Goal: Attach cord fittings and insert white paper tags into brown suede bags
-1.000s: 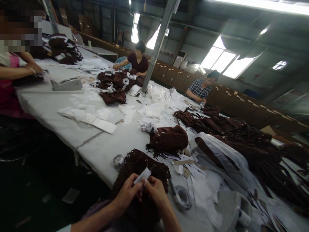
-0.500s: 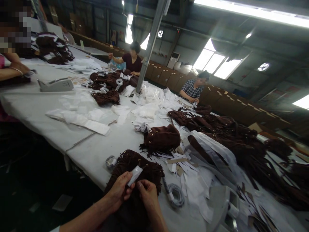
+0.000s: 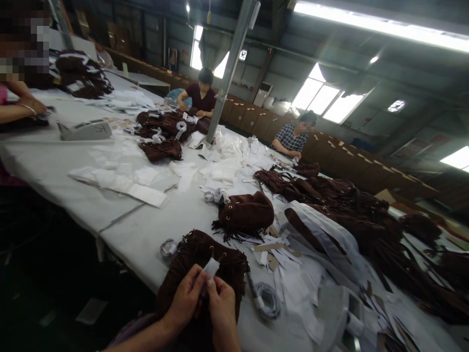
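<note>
A dark brown fringed bag with gold eyelets lies at the table's near edge, below my hands. My left hand is closed on a small white wrapper that covers something at the bag's drawstring. Against the same wrapper, my right hand pinches with thumb and fingertips, close beside the left. What lies inside the wrapping is hidden. A wrapped strap coil rests right of the bag, and another wrapped piece sits at its upper left.
A second brown bag lies farther in. At the right are a tape dispenser, paper strips and a heap of brown bags. A metal post rises from the table. Several co-workers sit around it.
My right hand has moved up and left onto the wrapper, meeting my left hand. Across the table, a co-worker's raised hand has come down to the bags.
</note>
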Tool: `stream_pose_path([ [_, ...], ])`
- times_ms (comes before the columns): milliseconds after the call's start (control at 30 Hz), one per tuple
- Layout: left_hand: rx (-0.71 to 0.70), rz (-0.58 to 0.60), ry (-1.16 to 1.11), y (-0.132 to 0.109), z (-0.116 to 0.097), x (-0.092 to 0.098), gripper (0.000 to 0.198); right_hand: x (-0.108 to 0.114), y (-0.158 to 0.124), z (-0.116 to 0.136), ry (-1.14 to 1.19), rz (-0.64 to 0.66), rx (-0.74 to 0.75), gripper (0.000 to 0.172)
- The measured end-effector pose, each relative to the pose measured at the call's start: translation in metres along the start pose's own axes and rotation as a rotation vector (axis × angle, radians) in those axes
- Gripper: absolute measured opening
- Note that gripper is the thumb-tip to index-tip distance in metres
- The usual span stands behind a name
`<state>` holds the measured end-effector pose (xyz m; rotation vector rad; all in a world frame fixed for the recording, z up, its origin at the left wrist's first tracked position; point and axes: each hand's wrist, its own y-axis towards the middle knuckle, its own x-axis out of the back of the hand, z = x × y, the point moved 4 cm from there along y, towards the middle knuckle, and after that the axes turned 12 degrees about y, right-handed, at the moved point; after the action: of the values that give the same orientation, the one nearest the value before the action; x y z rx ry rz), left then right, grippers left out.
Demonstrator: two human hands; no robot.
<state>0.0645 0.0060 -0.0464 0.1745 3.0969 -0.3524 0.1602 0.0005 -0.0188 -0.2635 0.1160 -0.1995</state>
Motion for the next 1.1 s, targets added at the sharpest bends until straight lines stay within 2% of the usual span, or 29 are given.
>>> stream_pose_path([
  [167,0.065,0.079,-0.075,-0.001,0.005,-0.002,0.042,0.001,0.004,-0.018,0.188,0.000,-0.069,0.047],
  [300,0.254,0.024,-0.257,0.000,0.014,-0.002,0.048,-0.001,0.001,-0.025,0.279,-0.012,-0.104,0.042],
  [433,0.398,0.107,-0.400,0.001,0.008,-0.004,0.050,-0.004,0.002,-0.022,0.371,0.055,-0.135,0.043],
  [500,0.422,0.138,-0.387,0.002,0.006,-0.005,0.048,-0.004,0.004,-0.023,0.394,0.097,-0.145,0.044],
  [567,0.407,0.111,-0.336,0.005,0.007,-0.005,0.048,-0.004,0.008,-0.025,0.366,0.109,-0.122,0.045],
  [667,0.378,0.052,-0.234,0.010,0.015,-0.006,0.048,-0.002,0.013,-0.028,0.252,0.077,-0.056,0.045],
  [733,0.379,0.058,-0.177,0.012,0.018,-0.008,0.048,-0.002,0.015,-0.027,0.181,0.046,-0.025,0.046],
  [800,0.394,0.122,-0.136,0.013,0.015,-0.006,0.047,-0.002,0.014,-0.023,0.134,0.054,-0.027,0.048],
  [867,0.419,0.296,-0.052,0.013,0.005,0.001,0.045,0.002,0.011,-0.016,0.079,0.088,-0.033,0.051],
  [933,0.411,0.521,0.106,0.014,-0.011,0.017,0.042,0.018,0.006,-0.006,-0.020,0.064,0.008,0.052],
  [967,0.379,0.602,0.203,0.017,-0.022,0.028,0.041,0.032,0.004,0.000,-0.083,0.013,0.044,0.052],
  [1000,0.323,0.625,0.299,0.023,-0.033,0.043,0.041,0.050,0.001,0.006,-0.146,-0.062,0.083,0.052],
  [1033,0.252,0.591,0.376,0.033,-0.046,0.059,0.042,0.070,-0.003,0.011,-0.203,-0.152,0.116,0.053],
  [1100,0.097,0.409,0.493,0.057,-0.069,0.092,0.045,0.113,-0.012,0.016,-0.288,-0.342,0.132,0.059],
])
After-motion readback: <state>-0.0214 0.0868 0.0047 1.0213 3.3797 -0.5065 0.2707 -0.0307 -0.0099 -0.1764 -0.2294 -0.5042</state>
